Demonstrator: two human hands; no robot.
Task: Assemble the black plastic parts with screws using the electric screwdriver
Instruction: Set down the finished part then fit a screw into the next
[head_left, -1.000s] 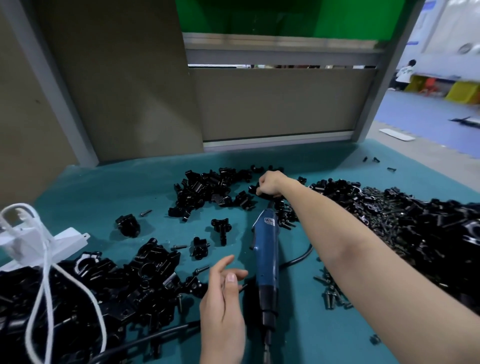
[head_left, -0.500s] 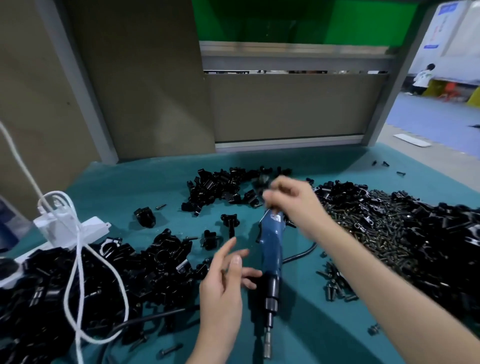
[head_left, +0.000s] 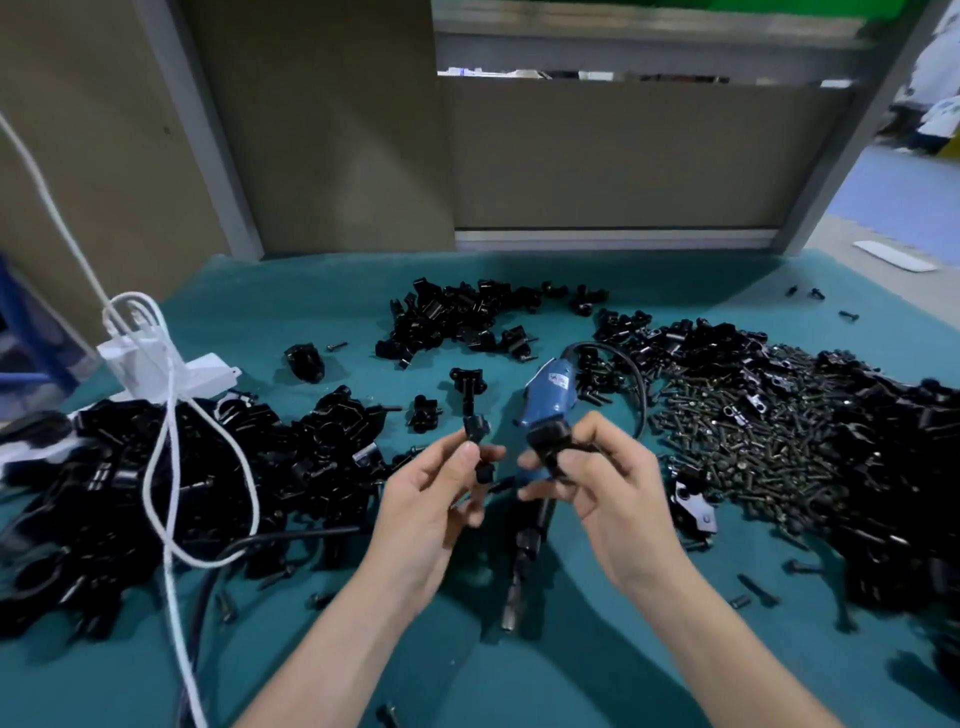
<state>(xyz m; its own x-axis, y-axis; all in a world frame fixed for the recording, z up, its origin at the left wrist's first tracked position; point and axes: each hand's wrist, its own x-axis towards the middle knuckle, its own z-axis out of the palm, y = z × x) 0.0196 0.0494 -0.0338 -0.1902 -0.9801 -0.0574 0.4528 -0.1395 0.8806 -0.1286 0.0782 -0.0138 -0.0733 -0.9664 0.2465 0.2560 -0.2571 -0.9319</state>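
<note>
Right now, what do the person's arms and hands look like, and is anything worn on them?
Nothing is worn. The left hand and right hand have no gloves, and no ring, watch or wristband shows. The forearms are bare too, with no sleeve in view down to the picture's bottom edge.

Left hand (head_left: 431, 499) and right hand (head_left: 613, 488) hide the electric screwdriver (head_left: 548, 400) mid-body; at three o'clock the black parts pile (head_left: 919, 467) blurs off-frame.

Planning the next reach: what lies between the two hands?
Head view: the blue electric screwdriver lies on the mat between left hand and right hand, each holding a black part.
</note>
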